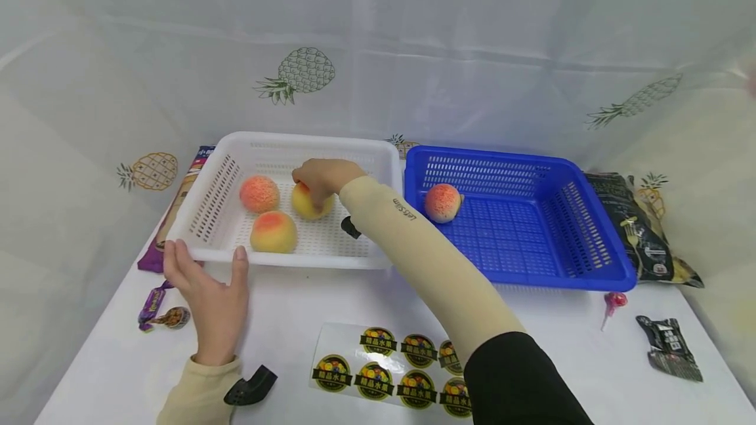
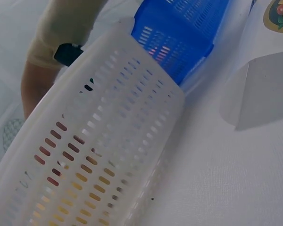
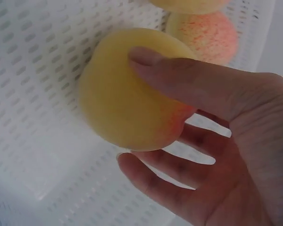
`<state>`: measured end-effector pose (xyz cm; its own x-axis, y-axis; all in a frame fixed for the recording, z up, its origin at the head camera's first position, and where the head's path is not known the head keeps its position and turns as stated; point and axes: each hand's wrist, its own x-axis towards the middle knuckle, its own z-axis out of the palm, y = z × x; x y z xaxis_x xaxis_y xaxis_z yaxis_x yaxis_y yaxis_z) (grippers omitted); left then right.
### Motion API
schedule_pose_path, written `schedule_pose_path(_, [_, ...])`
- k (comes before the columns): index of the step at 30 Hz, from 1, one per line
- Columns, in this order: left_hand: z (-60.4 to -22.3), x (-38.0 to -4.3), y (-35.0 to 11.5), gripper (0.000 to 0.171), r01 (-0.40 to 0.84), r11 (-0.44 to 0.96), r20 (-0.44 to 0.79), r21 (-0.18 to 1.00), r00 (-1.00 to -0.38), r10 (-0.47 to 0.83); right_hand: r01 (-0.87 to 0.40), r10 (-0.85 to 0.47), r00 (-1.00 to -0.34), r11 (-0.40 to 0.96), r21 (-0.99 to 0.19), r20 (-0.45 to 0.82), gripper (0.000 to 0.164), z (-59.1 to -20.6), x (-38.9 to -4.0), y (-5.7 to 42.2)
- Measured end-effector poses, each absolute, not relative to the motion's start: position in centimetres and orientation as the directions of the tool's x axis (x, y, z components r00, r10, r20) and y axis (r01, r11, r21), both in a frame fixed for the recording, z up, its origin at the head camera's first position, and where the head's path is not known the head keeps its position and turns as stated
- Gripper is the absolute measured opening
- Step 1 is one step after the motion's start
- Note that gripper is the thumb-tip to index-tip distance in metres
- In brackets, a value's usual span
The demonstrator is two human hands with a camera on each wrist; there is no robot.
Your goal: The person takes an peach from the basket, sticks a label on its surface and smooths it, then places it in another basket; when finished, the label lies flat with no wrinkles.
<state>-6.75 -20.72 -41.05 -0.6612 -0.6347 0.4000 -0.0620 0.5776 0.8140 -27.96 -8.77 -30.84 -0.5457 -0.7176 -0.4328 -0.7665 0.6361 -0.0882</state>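
My right hand (image 1: 327, 179) reaches into the white basket (image 1: 378, 261) and grips a yellow peach (image 3: 127, 99) with a reddish patch. In the right wrist view the thumb lies across the peach's upper side and the fingers curl beneath it. Two more peaches sit to its left in the basket: a pink-orange speckled one (image 1: 260, 194) and a yellow one with a red top (image 1: 273, 232). My left hand (image 1: 215, 303) touches the basket's near left rim with its fingers and thumb spread. The left wrist view shows the basket's slotted side wall, with this hand almost wholly out of frame.
A blue basket (image 1: 525, 279) stands to the right, one speckled peach (image 1: 442, 202) inside. A sticker sheet (image 1: 348, 340) lies in front. Snack bags (image 1: 634, 235) flank the baskets. Wrapped candies (image 1: 152, 307), a lollipop (image 1: 615, 300) and a black packet (image 1: 670, 348) lie near the sides.
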Motion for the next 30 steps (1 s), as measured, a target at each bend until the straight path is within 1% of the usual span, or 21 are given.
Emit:
schedule_pose_path(4, [-41.1,-6.8,-20.5,0.083,-0.047,0.577,0.408,0.815,-0.661,-0.63,-0.791,-0.736,-0.525,0.608,-0.075,-0.428,0.051,-29.7,-27.3,-7.5])
schedule_pose_path(7, [-41.1,-6.8,-20.4,0.082,-0.047,0.573,0.406,0.818,-0.659,-0.633,-0.8,-0.757,-0.524,0.594,-0.079,-0.391,0.057,-27.7,-26.0,-5.7])
schedule_pose_path(10, [-41.0,-6.9,-20.4,0.081,-0.049,0.568,0.4,0.822,-0.659,-0.637,-0.81,-0.786,-0.532,0.581,-0.08,-0.315,0.06,-25.3,-24.0,-2.9])
schedule_pose_path(13, [-40.8,-6.8,-20.4,0.081,-0.052,0.556,0.389,0.829,-0.66,-0.643,-0.832,-0.827,-0.525,0.549,-0.084,-0.204,0.062,-23.3,-21.4,0.7])
schedule_pose_path(17, [-40.6,-6.8,-20.6,0.08,-0.065,0.539,0.371,0.84,-0.657,-0.657,-0.848,-0.854,-0.515,0.521,-0.098,-0.074,0.062,-22.0,-17.3,5.8])
schedule_pose_path(20, [-40.5,-6.9,-20.7,0.08,-0.069,0.535,0.368,0.842,-0.652,-0.663,-0.844,-0.849,-0.529,0.528,-0.095,-0.016,0.062,-22.4,-14.3,9.6])
schedule_pose_path(24, [-40.7,-7.0,-20.7,0.079,-0.053,0.552,0.391,0.832,-0.65,-0.652,-0.819,-0.824,-0.567,0.563,-0.11,0.0,0.065,-24.2,-10.9,14.0])
schedule_pose_path(27, [-40.8,-7.1,-20.6,0.078,-0.058,0.555,0.387,0.829,-0.657,-0.647,-0.776,-0.783,-0.621,0.619,-0.123,-0.029,0.068,-26.5,-9.2,16.3])
schedule_pose_path(30, [-41.0,-7.1,-20.4,0.078,-0.069,0.552,0.373,0.831,-0.667,-0.645,-0.73,-0.737,-0.676,0.672,-0.12,-0.016,0.069,-29.3,-8.2,18.0])
